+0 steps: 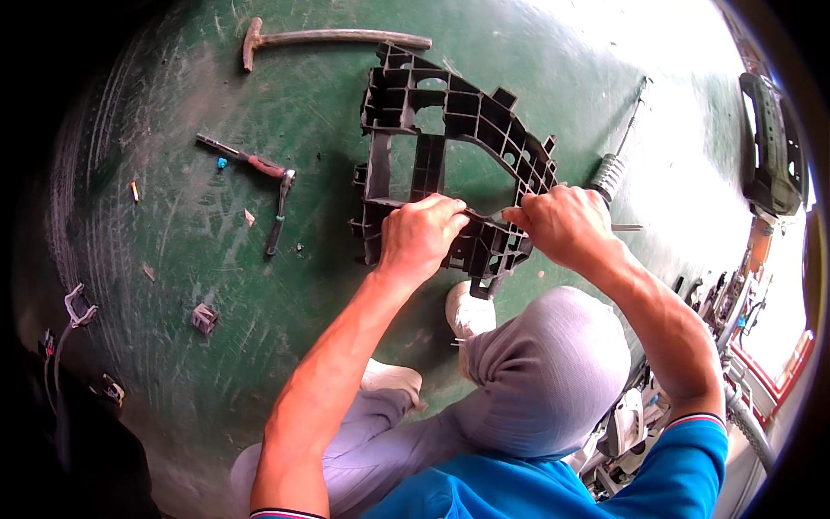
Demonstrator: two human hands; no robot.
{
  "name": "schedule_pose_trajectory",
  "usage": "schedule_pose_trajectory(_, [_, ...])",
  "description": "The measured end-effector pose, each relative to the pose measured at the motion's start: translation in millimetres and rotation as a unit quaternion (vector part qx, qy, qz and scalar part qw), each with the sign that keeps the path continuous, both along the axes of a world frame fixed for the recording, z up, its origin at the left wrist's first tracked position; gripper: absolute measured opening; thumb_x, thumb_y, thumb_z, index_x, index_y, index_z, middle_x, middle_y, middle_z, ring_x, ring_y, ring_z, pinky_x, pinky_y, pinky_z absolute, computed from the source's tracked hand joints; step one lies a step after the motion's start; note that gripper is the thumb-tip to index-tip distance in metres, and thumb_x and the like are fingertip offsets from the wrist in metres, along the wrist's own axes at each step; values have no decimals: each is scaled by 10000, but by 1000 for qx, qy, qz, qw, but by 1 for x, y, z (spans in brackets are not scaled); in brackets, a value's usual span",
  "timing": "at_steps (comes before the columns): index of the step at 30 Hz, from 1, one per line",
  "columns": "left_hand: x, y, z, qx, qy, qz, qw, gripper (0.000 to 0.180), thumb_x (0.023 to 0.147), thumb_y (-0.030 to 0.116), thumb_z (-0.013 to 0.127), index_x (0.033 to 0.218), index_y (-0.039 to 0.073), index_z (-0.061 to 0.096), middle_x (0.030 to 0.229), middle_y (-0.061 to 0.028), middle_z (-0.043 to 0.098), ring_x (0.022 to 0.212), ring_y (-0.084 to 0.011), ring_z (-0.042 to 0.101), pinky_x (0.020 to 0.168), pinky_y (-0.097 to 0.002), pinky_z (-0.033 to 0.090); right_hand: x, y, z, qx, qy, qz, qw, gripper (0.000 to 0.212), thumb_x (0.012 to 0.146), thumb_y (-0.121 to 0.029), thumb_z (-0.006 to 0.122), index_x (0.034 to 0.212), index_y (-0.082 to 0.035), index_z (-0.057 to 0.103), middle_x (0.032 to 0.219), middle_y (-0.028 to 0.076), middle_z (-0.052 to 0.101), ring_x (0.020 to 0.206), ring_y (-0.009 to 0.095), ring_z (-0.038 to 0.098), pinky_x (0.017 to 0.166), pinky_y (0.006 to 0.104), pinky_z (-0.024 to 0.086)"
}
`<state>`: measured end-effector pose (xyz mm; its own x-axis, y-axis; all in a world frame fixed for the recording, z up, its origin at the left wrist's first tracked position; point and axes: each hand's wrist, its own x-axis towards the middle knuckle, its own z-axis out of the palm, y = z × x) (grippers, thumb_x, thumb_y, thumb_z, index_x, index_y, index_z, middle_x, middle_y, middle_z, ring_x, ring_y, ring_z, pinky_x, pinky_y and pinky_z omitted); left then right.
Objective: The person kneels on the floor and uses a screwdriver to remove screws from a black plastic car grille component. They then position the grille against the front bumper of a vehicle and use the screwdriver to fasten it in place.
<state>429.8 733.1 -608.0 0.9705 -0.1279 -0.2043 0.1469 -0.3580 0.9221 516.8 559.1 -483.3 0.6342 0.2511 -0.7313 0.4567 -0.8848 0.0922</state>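
Note:
A black ribbed plastic frame [430, 164] with large openings lies on the green floor in front of me. My left hand [421, 235] is closed on its near crossbar, thumb and fingers pinching the edge. Right of it, my right hand [564, 227] is closed at the frame's right side, its fingertips against the ribs. A thin metal shaft [628, 227] shows just beyond the right hand; whether the hand holds it I cannot tell. Part of the frame's near end is hidden behind my hands.
A wooden-handled hammer [337, 36] lies at the far left. Nearer are a ratchet wrench [281, 192], a small grey clip [205, 318] and scattered bits. A ribbed grey cylinder [609, 176] with a rod lies right. My shoe [469, 311] borders the frame; a dark part [772, 143] stands far right.

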Motion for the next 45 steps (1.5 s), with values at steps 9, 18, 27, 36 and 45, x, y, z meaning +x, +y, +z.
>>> schedule_pose_trajectory(9, [11, 12, 3, 33, 0, -77, 996, 265, 828, 222, 745, 1026, 48, 722, 974, -111, 729, 815, -325, 705, 720, -405, 560, 4, 3, -4, 4, -34, 73, 997, 478, 973, -475, 563, 738, -80, 691, 656, 107, 679, 666, 303, 698, 587, 431, 511])
schedule_pose_trajectory(18, [5, 4, -6, 75, -40, -51, 995, 194, 811, 213, 753, 932, 69, 704, 878, -94, 721, 736, -327, 697, 634, -425, 551, -10, 14, -2, -49, -34, 27, 998, 532, 995, -543, 485, 773, -95, 667, 672, 81, 695, 683, 275, 719, 569, 407, 519])
schedule_pose_trajectory(27, [6, 2, -6, 83, -54, -41, 994, 170, 825, 227, 740, 904, 80, 706, 876, -85, 725, 734, -323, 702, 617, -426, 554, -23, 14, 0, -49, -49, -73, 995, 590, 983, -572, 488, 753, -77, 715, 685, 128, 692, 700, 327, 708, 611, 440, 529])
schedule_pose_trajectory(36, [16, 6, -12, 91, -75, -59, 991, 180, 810, 225, 763, 911, 85, 712, 890, -85, 731, 734, -316, 708, 617, -418, 559, -18, 7, -9, -26, -42, -129, 990, 615, 958, -623, 496, 746, -89, 716, 689, 138, 676, 708, 361, 686, 627, 475, 509])
schedule_pose_trajectory(45, [23, 8, -19, 99, -86, -65, 989, 190, 808, 242, 767, 902, 86, 714, 882, -78, 731, 728, -315, 708, 604, -419, 552, -19, 1, -19, -23, -18, -202, 979, 645, 952, -660, 480, 765, -94, 727, 708, 132, 681, 758, 357, 686, 684, 459, 524])
